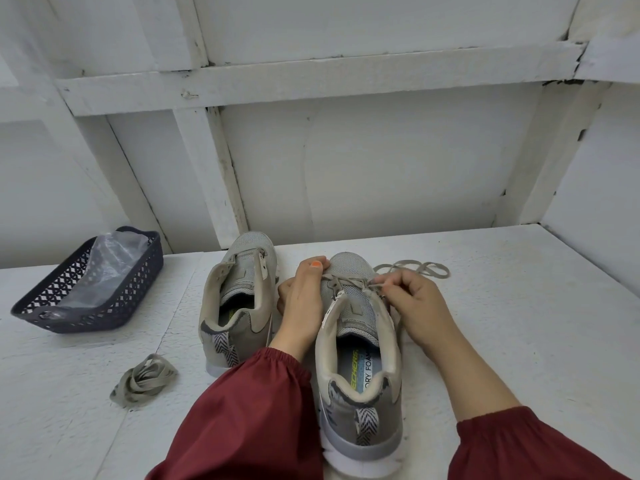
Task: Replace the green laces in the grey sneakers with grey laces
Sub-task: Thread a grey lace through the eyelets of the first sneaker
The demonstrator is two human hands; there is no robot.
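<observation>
Two grey sneakers stand heel towards me on the white table. The left sneaker (239, 296) has no lace in it. The right sneaker (356, 341) has a grey lace (349, 282) crossing its lowest eyelets, and the lace's loose end (419, 270) lies looped on the table beyond the toe. My left hand (303, 299) grips the right sneaker's left side near the toe, thumb on top. My right hand (414, 303) pinches the lace at the right-side eyelets. A second grey lace (145, 379) lies bundled at the front left.
A dark plastic basket (93, 289) holding a clear plastic bag (114, 251) sits at the left of the table (519, 306). A white panelled wall rises directly behind the table, and another wall closes off the right side.
</observation>
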